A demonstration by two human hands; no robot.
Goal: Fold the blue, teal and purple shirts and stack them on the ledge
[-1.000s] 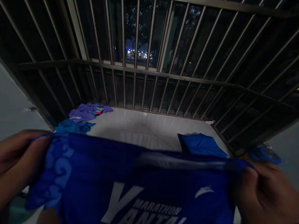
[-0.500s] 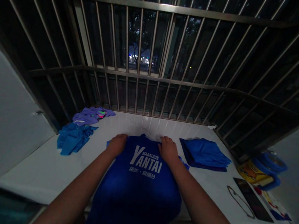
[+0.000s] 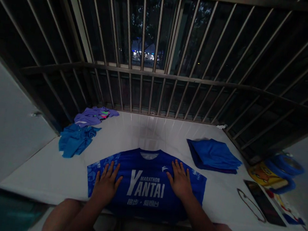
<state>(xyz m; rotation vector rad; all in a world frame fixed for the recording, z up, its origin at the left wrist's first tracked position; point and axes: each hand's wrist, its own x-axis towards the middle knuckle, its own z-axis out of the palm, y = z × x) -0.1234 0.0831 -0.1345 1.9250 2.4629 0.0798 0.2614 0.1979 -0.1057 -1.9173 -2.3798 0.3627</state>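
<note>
A blue T-shirt [image 3: 148, 166] with white "Marathon Yantai" lettering lies spread on the white ledge in front of me, neckline away from me and sleeves out to both sides. Its lower part drops out of sight past the near edge. My left hand [image 3: 106, 184] rests flat on the shirt by the left sleeve, fingers spread. On the other side, my right hand [image 3: 180, 180] lies flat near the right shoulder, beside a small white logo, its fingers also apart. Neither hand grips the cloth.
Folded blue clothes [image 3: 213, 154] sit at the right. Crumpled teal cloth [image 3: 77, 140] and purple cloth [image 3: 94, 116] lie at the left. A dark phone-like slab [image 3: 264, 202], a cord loop [image 3: 250, 205] and a yellow-and-blue container [image 3: 273, 174] are far right. Metal bars [image 3: 154, 73] close off the back.
The shirt's shoulders and sleeves have come down and spread out flat on the ledge. Both hands have let go of its top edge, moved nearer and apart, and now lie open on it.
</note>
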